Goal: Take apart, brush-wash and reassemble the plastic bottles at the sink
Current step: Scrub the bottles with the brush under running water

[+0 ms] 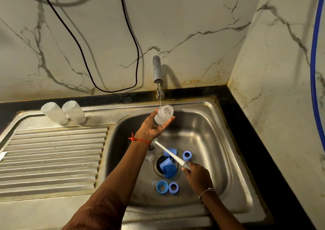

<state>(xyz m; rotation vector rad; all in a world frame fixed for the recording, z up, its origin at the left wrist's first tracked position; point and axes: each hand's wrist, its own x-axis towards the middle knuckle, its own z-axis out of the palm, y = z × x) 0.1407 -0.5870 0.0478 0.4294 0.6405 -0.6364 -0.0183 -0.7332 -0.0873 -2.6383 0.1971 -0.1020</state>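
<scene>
My left hand (152,126) holds a clear plastic bottle body (163,114) under the thin stream from the tap (157,69), its mouth turned toward me. My right hand (197,176) grips the handle of a white bottle brush (168,152), whose bristle head points up-left near my left wrist. Several blue caps and rings lie in the sink basin (207,133): two caps (168,167) over the drain, a ring (187,155) to the right, two rings (167,187) nearer me. Two clear bottle bodies (64,112) stand upside down at the back of the drainboard.
The ribbed steel drainboard (52,159) stretches to the left of the basin. A black cable (112,88) loops down the marble wall behind it. A blue hose (314,62) runs along the right wall. Small clear parts (149,158) lie beside the drain.
</scene>
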